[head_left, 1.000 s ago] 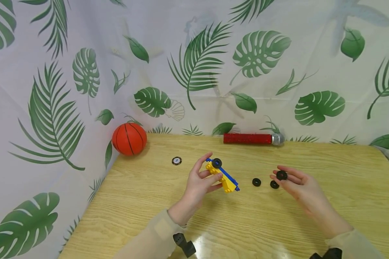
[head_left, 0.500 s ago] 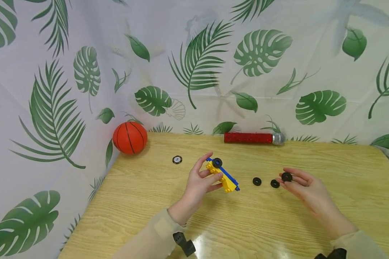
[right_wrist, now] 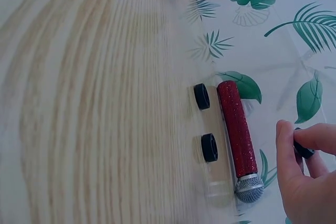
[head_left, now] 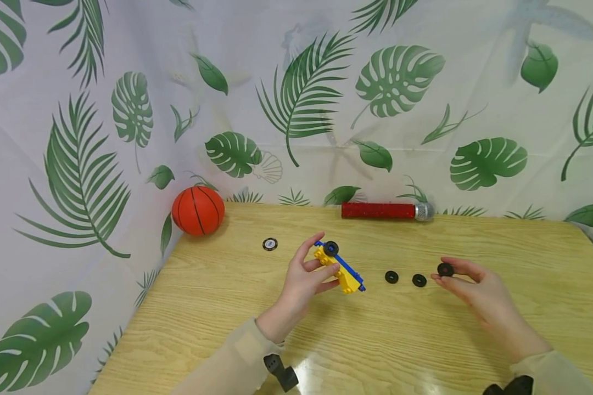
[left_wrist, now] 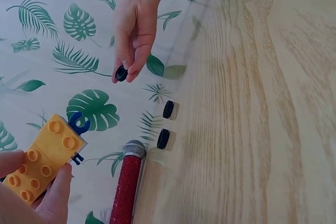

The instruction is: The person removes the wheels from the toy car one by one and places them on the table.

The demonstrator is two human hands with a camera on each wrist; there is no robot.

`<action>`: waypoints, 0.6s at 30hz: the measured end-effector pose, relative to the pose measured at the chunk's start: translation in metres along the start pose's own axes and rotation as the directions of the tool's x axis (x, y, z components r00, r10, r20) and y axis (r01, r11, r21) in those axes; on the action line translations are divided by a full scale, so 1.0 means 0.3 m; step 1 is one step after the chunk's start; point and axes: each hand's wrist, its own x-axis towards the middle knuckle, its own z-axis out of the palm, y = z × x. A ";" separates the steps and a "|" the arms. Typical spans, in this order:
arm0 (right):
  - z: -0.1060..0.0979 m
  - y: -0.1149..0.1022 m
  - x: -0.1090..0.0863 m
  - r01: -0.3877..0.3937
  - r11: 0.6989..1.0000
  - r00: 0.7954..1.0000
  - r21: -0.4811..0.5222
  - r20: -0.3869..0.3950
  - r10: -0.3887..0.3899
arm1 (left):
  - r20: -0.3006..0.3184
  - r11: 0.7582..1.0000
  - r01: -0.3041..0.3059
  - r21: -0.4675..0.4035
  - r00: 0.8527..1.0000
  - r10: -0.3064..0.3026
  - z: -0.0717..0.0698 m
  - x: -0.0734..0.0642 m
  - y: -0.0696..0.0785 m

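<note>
My left hand (head_left: 298, 282) grips a yellow and blue toy car (head_left: 345, 277) made of building blocks, held above the table and tilted. One black tire (head_left: 331, 248) sits on the car's blue side near its upper end. In the left wrist view the car's yellow studs (left_wrist: 46, 170) face the camera, with blue fittings at one end. Over to the right, my right hand (head_left: 486, 293) pinches a loose black tire (head_left: 445, 269) between thumb and fingers. Two more black tires, a left one (head_left: 391, 277) and a right one (head_left: 419, 280), lie flat on the table between the hands.
A red glittery microphone (head_left: 378, 210) lies along the table's back edge. At the back left corner sits a small orange basketball (head_left: 198, 210), with a black and white round chip (head_left: 269, 244) nearer the middle. A leaf-patterned cloth (head_left: 316, 109) hangs behind the wooden table (head_left: 202, 307).
My right hand has moved a little to the right with its tire, away from the right-hand tire on the table, which now shows whole. The left hand and car have stayed put.
</note>
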 end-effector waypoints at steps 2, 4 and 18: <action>-0.008 0.000 -0.001 -0.008 1.000 1.000 -0.024 -0.017 0.008 | -0.002 1.000 0.000 0.001 1.000 0.000 -0.001 -0.001 0.001; -0.017 0.003 -0.001 -0.017 0.998 0.999 -0.060 -0.043 0.015 | -0.003 1.000 -0.001 0.002 1.000 0.001 -0.002 -0.001 0.001; -0.055 0.008 0.015 -0.090 0.992 0.990 -0.086 -0.118 0.080 | -0.007 1.000 -0.001 0.009 1.000 0.001 -0.013 -0.001 -0.001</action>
